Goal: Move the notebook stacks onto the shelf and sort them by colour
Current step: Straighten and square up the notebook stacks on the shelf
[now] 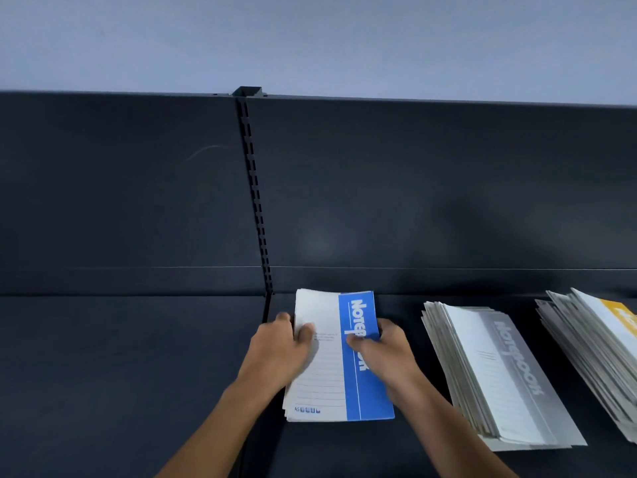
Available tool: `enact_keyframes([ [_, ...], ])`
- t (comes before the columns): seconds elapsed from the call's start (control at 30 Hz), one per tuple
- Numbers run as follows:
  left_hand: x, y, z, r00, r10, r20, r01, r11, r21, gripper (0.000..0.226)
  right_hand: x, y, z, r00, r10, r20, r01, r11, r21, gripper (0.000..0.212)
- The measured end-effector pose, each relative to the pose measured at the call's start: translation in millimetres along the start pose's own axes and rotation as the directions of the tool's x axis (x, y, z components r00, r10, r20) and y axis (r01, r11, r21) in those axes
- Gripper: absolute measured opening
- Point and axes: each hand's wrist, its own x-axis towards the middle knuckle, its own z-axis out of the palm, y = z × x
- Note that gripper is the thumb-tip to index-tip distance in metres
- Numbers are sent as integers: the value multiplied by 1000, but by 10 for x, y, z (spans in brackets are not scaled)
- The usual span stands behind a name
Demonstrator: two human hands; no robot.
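Observation:
A stack of blue-and-white notebooks point(331, 381) lies flat on the dark shelf point(120, 357), near its middle. My left hand point(279, 346) grips the stack's left edge, thumb on the top cover and fingers round the side. My right hand point(382, 350) grips its right edge, thumb lying on the blue band. To the right lies a fanned stack of grey notebooks point(499, 374). At the far right edge sits a stack of yellow notebooks point(599, 339), partly cut off by the frame.
The shelf's dark back panel point(413, 188) rises behind the stacks, with a slotted upright post point(256, 201) just left of the blue stack. A seam in the shelf board runs down from that post. Bare shelf extends to the left.

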Motion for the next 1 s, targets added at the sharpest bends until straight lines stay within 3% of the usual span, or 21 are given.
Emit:
enact_keyframes([
  [0.1, 10, -135, 132, 999, -42, 33, 39, 995, 88, 40, 65, 138, 65, 997, -48, -53, 34, 971, -235, 8],
  [0.2, -17, -195, 197, 998, -58, 9, 56, 986, 156, 43, 126, 257, 98, 987, -130, -94, 76, 897, -435, 16],
  [0.43, -51, -127, 202, 996, -44, -83, 67, 951, 300, 44, 115, 280, 76, 978, -178, -107, 99, 851, -515, 32],
  [0.53, -111, 32, 182, 982, 12, -190, 49, 948, 314, 42, 45, 148, -94, 968, -226, -107, 133, 829, -544, 40],
  [0.63, -149, 345, 253, 962, 131, -241, -70, 966, 248, 39, -28, -76, -505, 946, -287, -150, 169, 831, -530, 48],
  [0.77, -161, 906, 572, 990, 101, -96, -103, 994, -22, 34, -23, -264, -1270, 915, -317, -251, 148, 841, -520, 35],
  [0.93, -243, 1428, 1067, 995, 102, 23, -98, 988, -118, 46, 132, -21, -2073, 951, -154, -268, -5, 860, -511, 39],
  [1.0, -279, 1589, 1226, 996, 83, 36, -78, 989, -124, 52, 318, 238, -2293, 968, -23, -252, -101, 877, -470, 58],
])
